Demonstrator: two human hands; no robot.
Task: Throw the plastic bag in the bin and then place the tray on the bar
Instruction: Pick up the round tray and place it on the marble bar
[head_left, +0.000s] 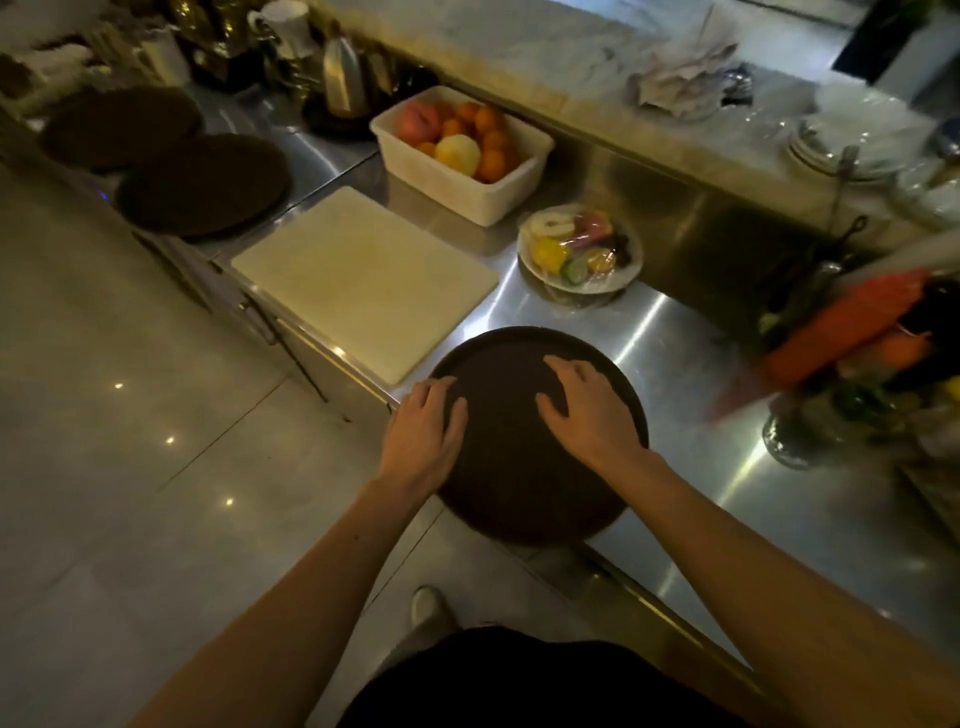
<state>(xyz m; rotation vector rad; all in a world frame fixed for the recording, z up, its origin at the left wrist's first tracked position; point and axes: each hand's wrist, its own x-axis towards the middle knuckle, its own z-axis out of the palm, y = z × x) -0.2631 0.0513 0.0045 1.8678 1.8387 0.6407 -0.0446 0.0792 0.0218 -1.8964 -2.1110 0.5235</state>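
While no plastic bag shows, both hands, left (426, 431) and right (587, 410), lie flat and open on the tray (519, 467), gripping nothing; it sits on the steel surface (779, 493), its move to the bar seemingly remaining.

Orange bottles (852, 325) at right — blurred; tray (519, 467) partly hidden under both hands.

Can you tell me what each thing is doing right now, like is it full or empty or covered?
Tray: empty, flat on the counter, overhanging its edge, both hands on it.
Left hand: spread flat on the tray's left rim.
Right hand: spread flat on the tray's top.
Cutting board: bare.
Tub: open, full of fruit.
Plate: holds cut fruit, covered in plastic wrap.
Two far trays: empty, overlapping.
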